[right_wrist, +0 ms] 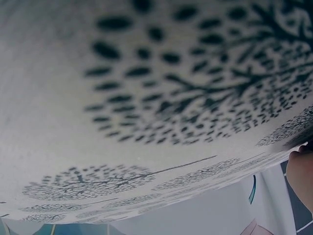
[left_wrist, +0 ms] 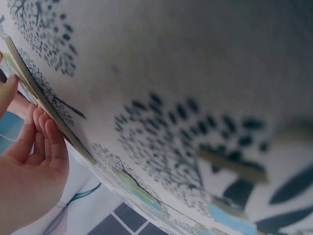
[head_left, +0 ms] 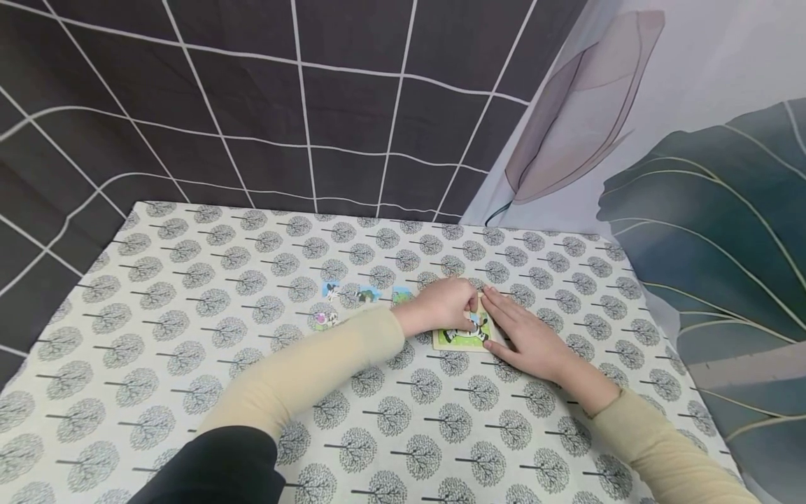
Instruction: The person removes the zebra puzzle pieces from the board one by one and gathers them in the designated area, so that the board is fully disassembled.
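A small puzzle board (head_left: 462, 341) with a cow picture on green ground lies flat on the tablecloth. My left hand (head_left: 446, 302) reaches over it from the left, fingers curled down, thumb and index finger at either side of a puzzle piece (head_left: 474, 318) with some blue on it. The left wrist view has the left hand (left_wrist: 36, 166) with bent fingertips right at the board's surface (left_wrist: 41, 98). My right hand (head_left: 529, 339) lies along the board's right side, fingers straight, thumb at the lower right corner. Only a bit of the right hand (right_wrist: 301, 178) enters the right wrist view.
Left of the board lie several loose puzzle pieces: a blue one (head_left: 330, 290), a green and blue one (head_left: 368, 295), another green one (head_left: 401, 295) and one with pink (head_left: 324, 319). The tree-print tablecloth (head_left: 252, 392) reaches back to a dark checked curtain (head_left: 252, 91).
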Action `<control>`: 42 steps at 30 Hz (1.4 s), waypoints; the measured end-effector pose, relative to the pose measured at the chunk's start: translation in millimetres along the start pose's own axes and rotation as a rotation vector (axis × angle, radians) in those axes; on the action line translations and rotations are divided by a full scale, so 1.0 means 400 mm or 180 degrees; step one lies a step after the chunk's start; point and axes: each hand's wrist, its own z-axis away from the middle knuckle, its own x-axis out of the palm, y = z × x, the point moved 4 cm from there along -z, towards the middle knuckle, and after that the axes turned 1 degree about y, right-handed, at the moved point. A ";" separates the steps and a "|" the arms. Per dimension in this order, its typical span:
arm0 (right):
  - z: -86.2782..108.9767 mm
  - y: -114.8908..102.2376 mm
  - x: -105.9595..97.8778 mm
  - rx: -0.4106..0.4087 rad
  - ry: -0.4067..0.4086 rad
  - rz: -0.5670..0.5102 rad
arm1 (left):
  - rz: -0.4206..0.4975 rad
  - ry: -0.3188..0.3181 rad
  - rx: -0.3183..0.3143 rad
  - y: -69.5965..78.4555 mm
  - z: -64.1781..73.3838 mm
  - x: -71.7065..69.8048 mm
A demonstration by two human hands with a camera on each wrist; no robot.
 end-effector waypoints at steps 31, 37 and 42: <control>-0.001 -0.003 -0.005 -0.0027 0.0044 -0.0050 | 0.1159 0.0365 -0.0347 0.002 0.010 -0.010; -0.001 -0.001 -0.003 -0.0051 0.0068 0.0004 | 0.1545 0.0322 -0.0400 -0.033 0.039 -0.039; -0.003 0.001 -0.002 -0.0045 0.0041 0.0022 | 0.1711 0.0238 -0.0498 -0.088 0.093 -0.074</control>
